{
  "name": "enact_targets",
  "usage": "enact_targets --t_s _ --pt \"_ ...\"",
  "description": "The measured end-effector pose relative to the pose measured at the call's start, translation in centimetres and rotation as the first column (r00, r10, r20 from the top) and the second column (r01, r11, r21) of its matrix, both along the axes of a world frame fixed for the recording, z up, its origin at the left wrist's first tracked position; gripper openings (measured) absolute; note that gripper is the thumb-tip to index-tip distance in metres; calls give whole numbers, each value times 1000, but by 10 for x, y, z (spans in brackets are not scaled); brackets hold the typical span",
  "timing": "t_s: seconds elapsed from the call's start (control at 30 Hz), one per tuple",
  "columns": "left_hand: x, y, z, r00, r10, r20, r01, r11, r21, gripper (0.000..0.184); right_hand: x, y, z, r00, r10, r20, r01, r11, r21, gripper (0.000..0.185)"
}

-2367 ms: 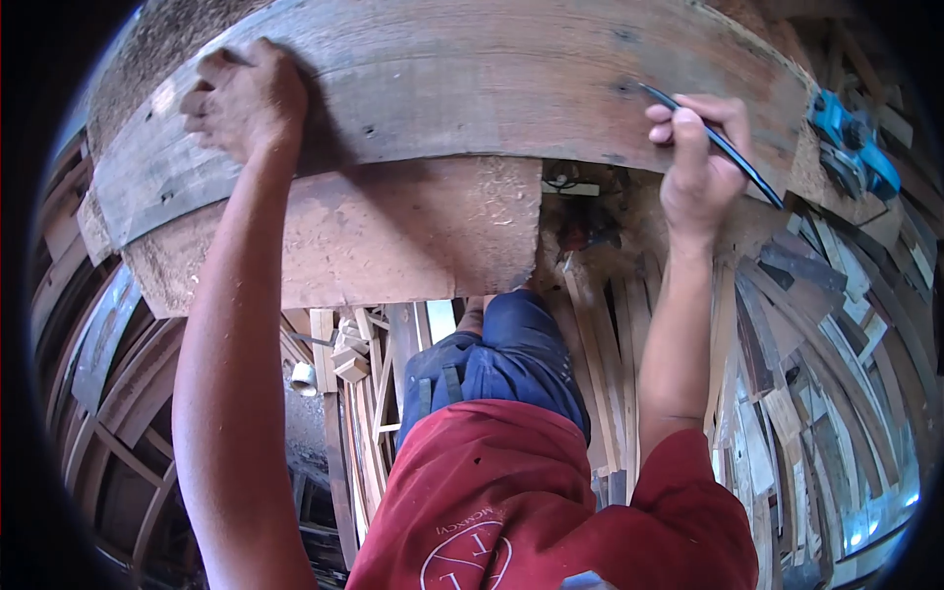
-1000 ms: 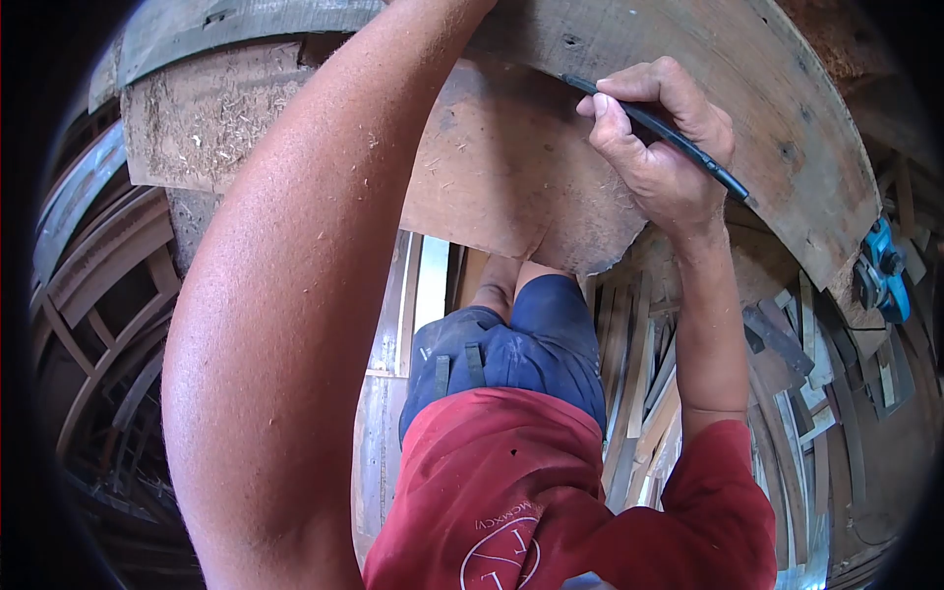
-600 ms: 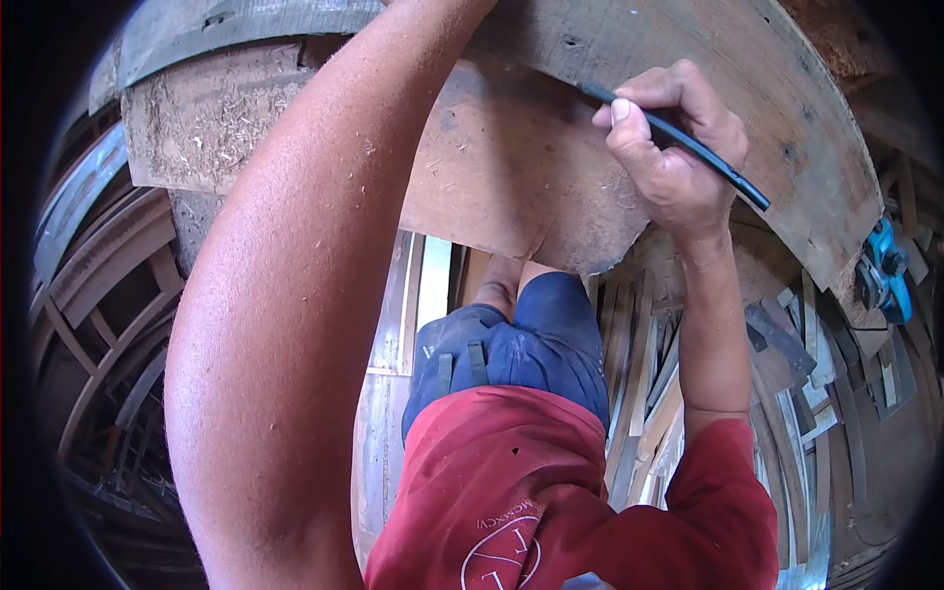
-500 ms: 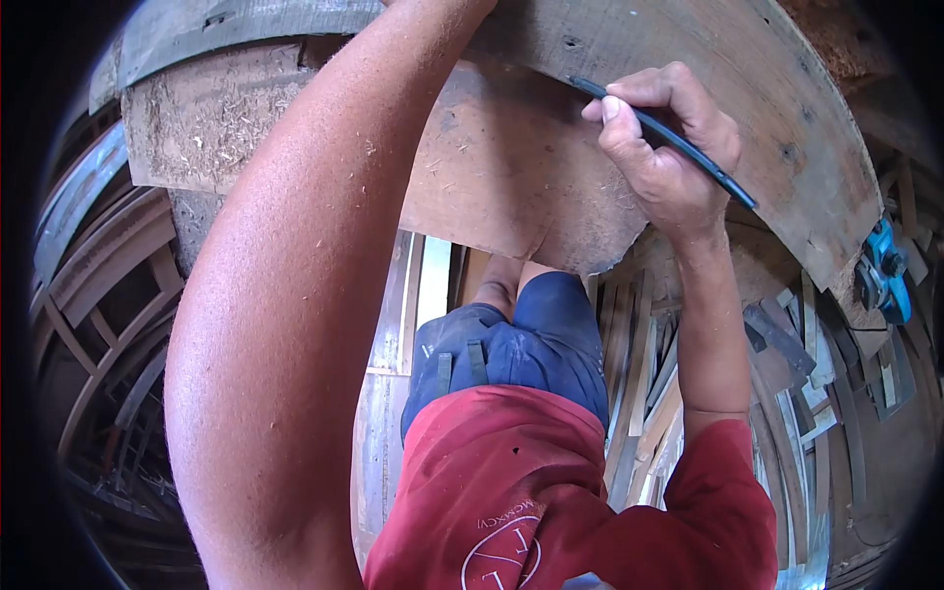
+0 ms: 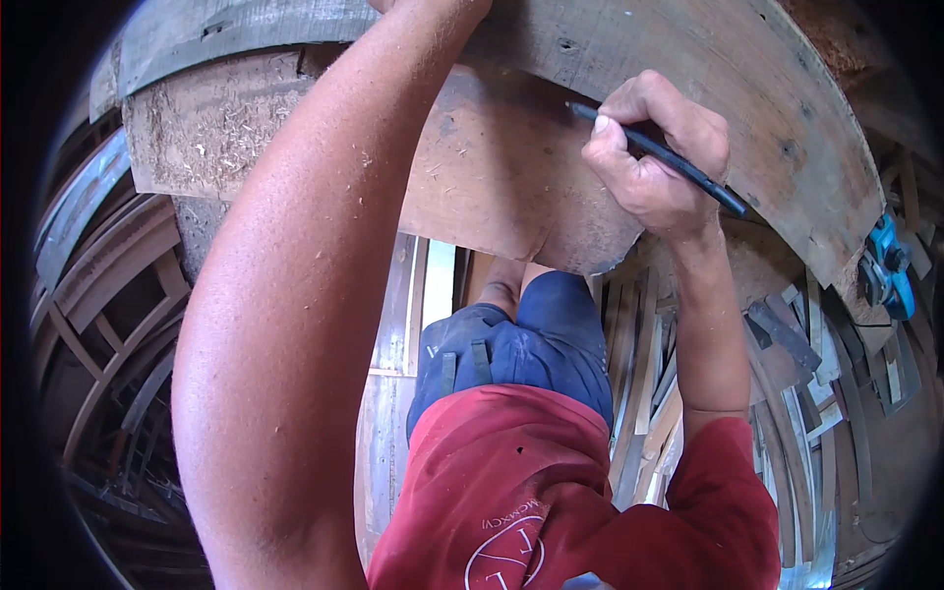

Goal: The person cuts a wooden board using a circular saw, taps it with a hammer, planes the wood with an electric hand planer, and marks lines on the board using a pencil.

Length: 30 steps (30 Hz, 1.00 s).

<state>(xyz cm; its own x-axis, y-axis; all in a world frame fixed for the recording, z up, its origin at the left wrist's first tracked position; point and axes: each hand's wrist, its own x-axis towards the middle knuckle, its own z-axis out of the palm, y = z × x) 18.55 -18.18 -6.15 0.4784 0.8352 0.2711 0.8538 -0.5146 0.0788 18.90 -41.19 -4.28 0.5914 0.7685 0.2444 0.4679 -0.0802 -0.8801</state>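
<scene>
My right hand [image 5: 661,187] is closed around a slim black pencil [image 5: 710,183]. The pencil's tip points left, near the lower edge of a large curved wooden board [image 5: 678,49]. Beneath that edge lies a second, flat board [image 5: 472,172] with sawdust and shavings on it. My left forearm [image 5: 295,285] stretches up across both boards. Only the wrist and a sliver of my left hand [image 5: 382,4] show at the top edge of the view, over the curved board; the fingers are cut off.
A blue power tool [image 5: 891,265] sits at the right, beside the curved board's end. Below it, many wood strips and offcuts [image 5: 787,339] are piled on the floor. Curved wooden frames [image 5: 108,285] stand at the left. My legs are under the lower board's front edge.
My right hand has shifted slightly left and down with the pencil, whose tip now sits a little lower on the boards. My left arm has hardly moved.
</scene>
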Motion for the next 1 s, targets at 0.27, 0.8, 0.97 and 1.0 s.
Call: enact_targets --t_s 0.27,0.8,0.97,1.0 --pt "1 -4 4 1000 7 -5 -8 998 -60 58 5 -5 12 808 -95 -582 205 971 126 8" --pt "-136 164 30 841 158 518 -38 971 -234 68 -28 15 23 926 -326 190 348 932 -101 32" --pt "-190 326 14 949 291 121 -265 944 -196 73 -93 58 20 726 -181 663 525 769 -364 49" --pt "-189 343 5 982 183 48 -176 977 -120 75 -103 66 3 776 -181 604 490 776 -397 49"
